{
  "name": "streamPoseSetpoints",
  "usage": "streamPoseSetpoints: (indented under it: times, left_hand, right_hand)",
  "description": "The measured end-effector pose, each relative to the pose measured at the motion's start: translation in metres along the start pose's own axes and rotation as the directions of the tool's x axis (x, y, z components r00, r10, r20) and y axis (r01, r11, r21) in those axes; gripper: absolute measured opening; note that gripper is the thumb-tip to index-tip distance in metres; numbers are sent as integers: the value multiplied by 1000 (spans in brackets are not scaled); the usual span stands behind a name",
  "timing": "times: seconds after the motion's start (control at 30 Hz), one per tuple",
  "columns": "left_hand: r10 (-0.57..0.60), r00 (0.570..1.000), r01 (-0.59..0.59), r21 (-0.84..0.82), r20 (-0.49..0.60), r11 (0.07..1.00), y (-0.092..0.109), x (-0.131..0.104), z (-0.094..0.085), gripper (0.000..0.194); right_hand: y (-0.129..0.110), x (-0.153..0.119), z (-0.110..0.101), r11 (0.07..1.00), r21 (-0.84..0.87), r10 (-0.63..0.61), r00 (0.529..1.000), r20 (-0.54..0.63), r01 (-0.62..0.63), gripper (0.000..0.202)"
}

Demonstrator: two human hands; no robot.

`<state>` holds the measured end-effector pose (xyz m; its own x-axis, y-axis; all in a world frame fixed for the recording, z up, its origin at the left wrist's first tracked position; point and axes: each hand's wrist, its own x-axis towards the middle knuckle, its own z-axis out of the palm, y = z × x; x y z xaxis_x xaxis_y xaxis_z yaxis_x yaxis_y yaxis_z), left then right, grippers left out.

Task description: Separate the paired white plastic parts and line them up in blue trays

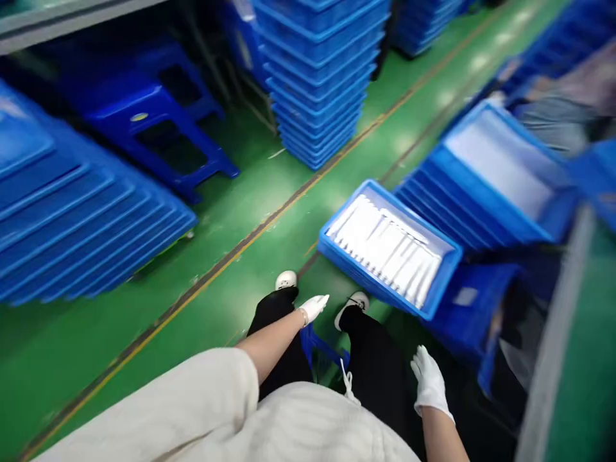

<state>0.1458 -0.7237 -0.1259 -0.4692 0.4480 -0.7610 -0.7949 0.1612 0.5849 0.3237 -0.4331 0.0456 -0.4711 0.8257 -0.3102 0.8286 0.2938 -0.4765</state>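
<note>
My left hand [314,308], in a white glove, hangs over my lap with its fingers stretched out and nothing in it. White-gloved too, my right hand [430,380] is held beside my right thigh, fingers extended and empty. In front of both hands is a blue bin [445,282] on top of other stacked bins. It holds rows of slim white pieces [385,244] whose kind I cannot make out. Neither hand touches the bin. Part of a blue stool [321,350] shows between my legs.
Tall stacks of blue bins stand at the left [91,218] and at the back [320,77]. Blue stools [158,115] sit under a bench at upper left. Another bin stack [505,167] and a seated person [558,115] are at right, near a table edge [558,333].
</note>
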Motion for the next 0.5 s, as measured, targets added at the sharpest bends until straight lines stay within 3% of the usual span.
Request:
streamPoseSetpoints:
  times: [0.1, 0.27, 0.4, 0.5]
  left_hand:
    - [-12, 989, -10, 150, 145, 989, -13, -17, 17, 34]
    - [1, 964, -101, 365, 266, 926, -10, -50, 26, 36]
    - [45, 955, -194, 500, 294, 844, -8, -98, 30, 40]
    - [85, 948, -258, 588, 305, 766, -7, -132, 37, 42]
  right_hand:
    - [14, -69, -16, 993, 113, -14, 993, -119, 28, 81]
    - [25, -194, -35, 950, 182, -197, 938, -286, 255, 53]
    - [17, -266, -51, 879, 199, -337, 858, -387, 434, 39]
    - [35, -314, -79, 850, 51, -446, 767, -460, 525, 34]
